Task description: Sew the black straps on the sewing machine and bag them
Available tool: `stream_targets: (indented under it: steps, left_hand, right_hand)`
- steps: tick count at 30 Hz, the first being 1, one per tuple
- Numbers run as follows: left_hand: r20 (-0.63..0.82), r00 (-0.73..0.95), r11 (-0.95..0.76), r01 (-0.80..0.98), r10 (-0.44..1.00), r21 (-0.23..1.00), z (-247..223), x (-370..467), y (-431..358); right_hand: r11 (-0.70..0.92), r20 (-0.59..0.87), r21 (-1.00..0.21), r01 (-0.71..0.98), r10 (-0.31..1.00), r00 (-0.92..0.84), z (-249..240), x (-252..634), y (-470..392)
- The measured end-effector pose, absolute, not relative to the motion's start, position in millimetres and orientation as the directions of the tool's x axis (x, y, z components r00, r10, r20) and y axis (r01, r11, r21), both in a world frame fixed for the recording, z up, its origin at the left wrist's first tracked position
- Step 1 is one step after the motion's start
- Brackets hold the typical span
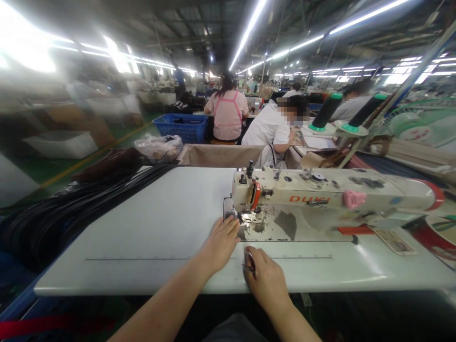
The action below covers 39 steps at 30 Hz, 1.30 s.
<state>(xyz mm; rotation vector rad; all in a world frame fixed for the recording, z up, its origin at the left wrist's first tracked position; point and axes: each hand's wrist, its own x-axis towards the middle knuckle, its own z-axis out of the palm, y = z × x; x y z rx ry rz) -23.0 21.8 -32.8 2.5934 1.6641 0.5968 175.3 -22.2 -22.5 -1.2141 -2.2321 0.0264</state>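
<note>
Sewing machine (320,186): cream, orange lettering (309,199), red end band (433,192). Small fitting (354,199): pink. Tabletop (171,213): pale greenish white, dark ruled line (156,259). Thread cones (326,113): black, green bases (352,128). Crate (181,128): blue. Long strips (89,199): black.

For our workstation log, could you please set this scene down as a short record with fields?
Left hand: left hand, fingers extended, at a small dark-edged piece whose kind is unclear
Right hand: right hand, curled around a small metal tool, probably thread snips
Machine: sewing machine with orange lettering
Work surface: pale sewing table with a ruler scale near its front edge
Thread: two dark thread cones with green ends, beyond the machine
Table's left side: black strips, bunched
Background: blue plastic crate; people seated
</note>
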Motion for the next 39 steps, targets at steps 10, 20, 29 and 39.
stream_targets:
  steps: [10, 20, 29, 39]
  left_hand:
    - [0.254, 0.315, -0.376, 0.895, 0.914, 0.241, -25, -23, 30]
    - [0.24, 0.283, -0.344, 0.899, 0.929, 0.27, -21, -19, 33]
    - [0.288, 0.315, -0.418, 0.786, 0.905, 0.455, -12, -47, 88]
    - [0.303, 0.367, -0.472, 0.755, 0.879, 0.455, -15, -41, 135]
  right_hand:
    - [0.607, 0.501, -0.28, 0.744, 0.754, -0.425, -22, 176, -24]
    - [0.597, 0.489, -0.278, 0.753, 0.762, -0.424, -25, 177, -25]
    - [0.608, 0.527, -0.267, 0.748, 0.741, -0.416, -24, 174, -27]
    - [0.594, 0.508, -0.268, 0.758, 0.756, -0.412, -27, 174, -30]
